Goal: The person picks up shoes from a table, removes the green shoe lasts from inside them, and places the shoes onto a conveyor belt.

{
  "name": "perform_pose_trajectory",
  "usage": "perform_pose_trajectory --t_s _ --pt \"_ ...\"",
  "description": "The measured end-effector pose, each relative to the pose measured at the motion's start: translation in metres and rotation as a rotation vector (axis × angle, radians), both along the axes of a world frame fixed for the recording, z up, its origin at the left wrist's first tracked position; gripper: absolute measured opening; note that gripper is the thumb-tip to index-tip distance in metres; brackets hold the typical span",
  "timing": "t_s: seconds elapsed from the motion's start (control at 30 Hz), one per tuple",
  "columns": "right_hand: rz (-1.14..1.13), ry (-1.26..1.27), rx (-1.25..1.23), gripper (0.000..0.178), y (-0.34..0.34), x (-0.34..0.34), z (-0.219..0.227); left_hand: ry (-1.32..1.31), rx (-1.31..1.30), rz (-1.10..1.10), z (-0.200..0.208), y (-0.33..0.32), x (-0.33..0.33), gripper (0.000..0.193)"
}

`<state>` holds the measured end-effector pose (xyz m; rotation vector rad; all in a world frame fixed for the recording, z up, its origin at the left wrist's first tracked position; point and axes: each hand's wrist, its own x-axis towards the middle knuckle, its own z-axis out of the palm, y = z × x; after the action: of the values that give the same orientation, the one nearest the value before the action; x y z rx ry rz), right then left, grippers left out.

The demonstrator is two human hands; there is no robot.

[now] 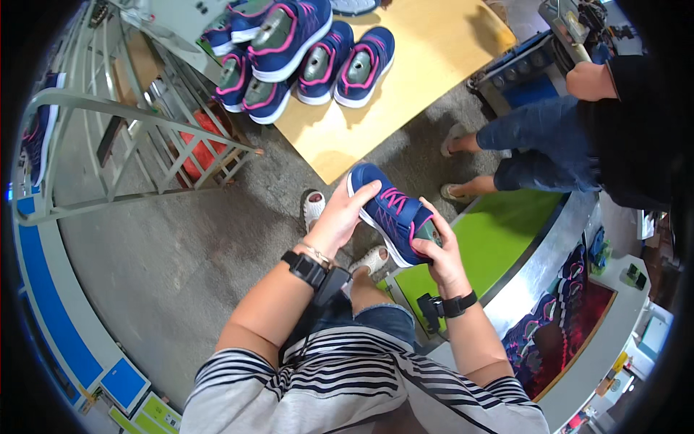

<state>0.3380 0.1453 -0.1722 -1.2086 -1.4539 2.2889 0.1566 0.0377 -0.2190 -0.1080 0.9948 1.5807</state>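
Between my two hands is a navy blue sneaker [394, 211] with pink laces, pink trim and a white sole, its toe pointing up and to the left. My left hand [345, 211] grips the toe end, thumb pressed on the upper. At the heel end, my right hand [447, 253] is closed around the collar, with the thumb on the near side and fingers on the far side. A grey-green last [428, 233] fills the shoe's opening. The sole's underside is hidden.
A yellow-topped table [426, 87] ahead carries a pile of similar sneakers [289, 54]. To the left stands a grey metal rack [108, 148]. A green conveyor belt [499, 235] runs at my right, with more shoes [538, 318] beyond. Another person [542, 137] stands at far right.
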Motion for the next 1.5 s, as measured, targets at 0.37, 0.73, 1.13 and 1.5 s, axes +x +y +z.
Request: perform_pose_trajectory --t_s 0.37,0.73,1.13,1.5 --pt "0.592 0.111 1.034 0.103 0.067 -0.189 -0.021 1.485 -0.727 0.145 0.023 -0.033 -0.124 0.066" --pt "0.356 0.107 1.087 0.087 0.059 -0.201 -0.057 1.609 -0.841 -0.474 0.061 0.006 -0.126 0.091" --pt "0.406 0.022 0.884 0.097 0.062 -0.178 -0.027 1.65 -0.64 -0.563 0.065 0.006 -0.143 0.075" --pt "0.34 0.211 0.475 0.084 0.075 -0.165 -0.053 1.16 -0.227 -0.772 0.03 -0.046 -0.223 0.081"
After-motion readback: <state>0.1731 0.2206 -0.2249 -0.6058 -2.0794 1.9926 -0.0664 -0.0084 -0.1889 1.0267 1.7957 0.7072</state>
